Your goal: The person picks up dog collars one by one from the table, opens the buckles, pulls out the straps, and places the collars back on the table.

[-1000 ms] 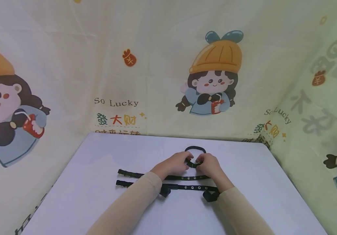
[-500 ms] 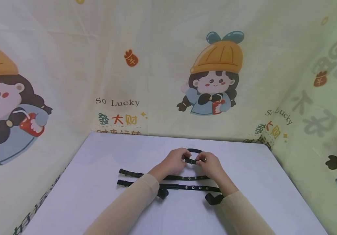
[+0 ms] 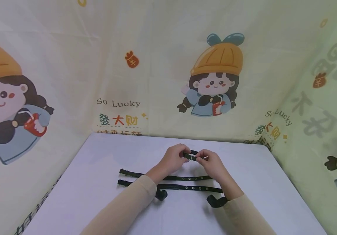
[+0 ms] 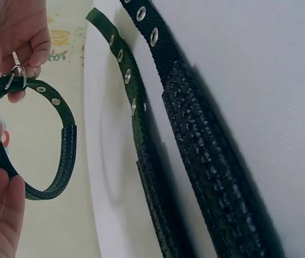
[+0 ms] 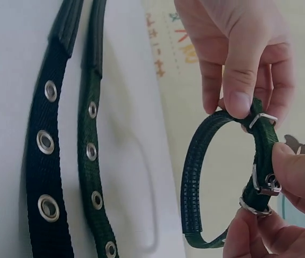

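So there's a dark loop (image 3: 191, 157) held up between both hands, just above the tabletop (image 3: 239, 173) and beyond two straps lying flat. Both hands are pinching it — the left hand (image 3: 172, 158) has thumb and fingers on the band near a metal keeper (image 5: 262, 119), while the right hand (image 3: 212, 162) grips around the buckle (image 5: 268, 188) and the ring (image 5: 254, 208) just beside it. My guess is that splitting the grip like that keeps the hardware stretch steady between them, with the rest of the band hanging in a curve (padded part and all). Whether the buckle's prong sits in an eyelet, I can't tell; fingers cover too much.

The far strap (image 3: 183, 178) and near strap (image 3: 199, 188) lie side by side, apart, both with eyelets toward the person's right — probably lined up that way to keep them tidy and easy to pick out. The forearms cross over them, so parts are hidden. Holding the loop past them presumably keeps it from snagging on either one.
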### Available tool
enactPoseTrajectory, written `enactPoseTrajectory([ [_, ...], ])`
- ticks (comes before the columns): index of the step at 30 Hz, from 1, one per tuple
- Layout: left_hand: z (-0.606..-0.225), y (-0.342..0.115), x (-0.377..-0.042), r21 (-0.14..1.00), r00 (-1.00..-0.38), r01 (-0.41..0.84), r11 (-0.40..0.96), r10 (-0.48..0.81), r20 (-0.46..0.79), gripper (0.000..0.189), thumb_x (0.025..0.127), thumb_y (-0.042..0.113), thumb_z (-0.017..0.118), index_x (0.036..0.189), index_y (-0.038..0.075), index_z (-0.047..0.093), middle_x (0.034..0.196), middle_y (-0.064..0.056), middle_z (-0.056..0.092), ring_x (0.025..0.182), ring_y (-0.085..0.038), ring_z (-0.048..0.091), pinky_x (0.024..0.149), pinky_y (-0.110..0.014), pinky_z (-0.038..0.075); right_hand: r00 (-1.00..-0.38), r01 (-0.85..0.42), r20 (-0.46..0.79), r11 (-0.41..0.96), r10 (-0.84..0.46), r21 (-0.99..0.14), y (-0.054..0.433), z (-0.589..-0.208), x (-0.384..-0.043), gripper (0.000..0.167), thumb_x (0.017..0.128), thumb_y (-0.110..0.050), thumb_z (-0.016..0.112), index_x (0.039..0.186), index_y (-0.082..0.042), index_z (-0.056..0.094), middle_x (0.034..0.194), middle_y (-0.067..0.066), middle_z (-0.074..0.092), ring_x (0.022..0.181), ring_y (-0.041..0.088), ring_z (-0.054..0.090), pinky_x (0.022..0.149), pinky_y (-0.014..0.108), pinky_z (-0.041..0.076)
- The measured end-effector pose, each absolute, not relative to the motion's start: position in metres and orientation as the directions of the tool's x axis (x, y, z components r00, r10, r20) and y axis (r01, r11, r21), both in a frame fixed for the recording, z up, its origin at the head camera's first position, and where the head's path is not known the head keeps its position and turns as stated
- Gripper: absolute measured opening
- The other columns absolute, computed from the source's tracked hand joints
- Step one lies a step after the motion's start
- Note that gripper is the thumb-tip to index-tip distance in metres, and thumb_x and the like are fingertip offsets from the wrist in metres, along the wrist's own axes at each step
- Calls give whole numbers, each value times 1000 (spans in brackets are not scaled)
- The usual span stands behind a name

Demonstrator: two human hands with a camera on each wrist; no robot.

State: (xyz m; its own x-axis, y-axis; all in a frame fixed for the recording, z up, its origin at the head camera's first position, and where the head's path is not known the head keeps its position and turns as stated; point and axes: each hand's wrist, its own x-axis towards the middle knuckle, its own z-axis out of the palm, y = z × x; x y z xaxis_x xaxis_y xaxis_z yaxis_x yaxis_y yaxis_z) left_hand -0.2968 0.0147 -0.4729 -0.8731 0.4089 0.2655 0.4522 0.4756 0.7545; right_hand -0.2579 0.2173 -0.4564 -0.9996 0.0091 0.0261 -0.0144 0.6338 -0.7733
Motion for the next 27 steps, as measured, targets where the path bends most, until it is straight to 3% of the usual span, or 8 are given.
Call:
enactPoseTrajectory([
  [7, -469, 10, -293, 749, -855, 497, 438, 392, 339, 23, 92, 9, 86, 109, 22, 77, 97, 8, 68, 86, -12, 59, 77, -26, 52, -999, -35, 49, 599, 7, -800, 213, -450, -252, 7, 107, -14, 67, 109, -12, 73, 112, 9, 72, 100, 26, 61, 79, 35, 46],
  [14, -462, 6, -287, 737, -856, 504, 450, 375, 356, 18, 93, 11, 85, 105, 22, 80, 100, 9, 73, 94, -13, 59, 84, -28, 52, -997, -47, 75, 585, 24, -810, 209, -445, -246, 8, 106, -14, 68, 111, -12, 75, 113, 9, 72, 100, 25, 64, 79, 35, 47],
  [21, -456, -1, -281, 696, -836, 546, 466, 352, 420, 16, 92, 13, 86, 105, 23, 83, 106, 10, 78, 102, -19, 61, 83, -29, 50, -996, -82, 92, 528, -8, -845, 205, -442, -242, 18, 98, -14, 80, 115, -12, 74, 111, 10, 72, 97, 25, 61, 76, 32, 50],
  [27, -454, -8, -277, 715, -841, 540, 444, 332, 428, 17, 93, 16, 85, 108, 23, 83, 109, 10, 79, 107, -15, 67, 93, -40, 56, -994, -106, 106, 488, -26, -866, 202, -442, -240, 26, 93, -10, 82, 118, -12, 74, 115, 11, 71, 98, 24, 63, 76, 32, 52],
])
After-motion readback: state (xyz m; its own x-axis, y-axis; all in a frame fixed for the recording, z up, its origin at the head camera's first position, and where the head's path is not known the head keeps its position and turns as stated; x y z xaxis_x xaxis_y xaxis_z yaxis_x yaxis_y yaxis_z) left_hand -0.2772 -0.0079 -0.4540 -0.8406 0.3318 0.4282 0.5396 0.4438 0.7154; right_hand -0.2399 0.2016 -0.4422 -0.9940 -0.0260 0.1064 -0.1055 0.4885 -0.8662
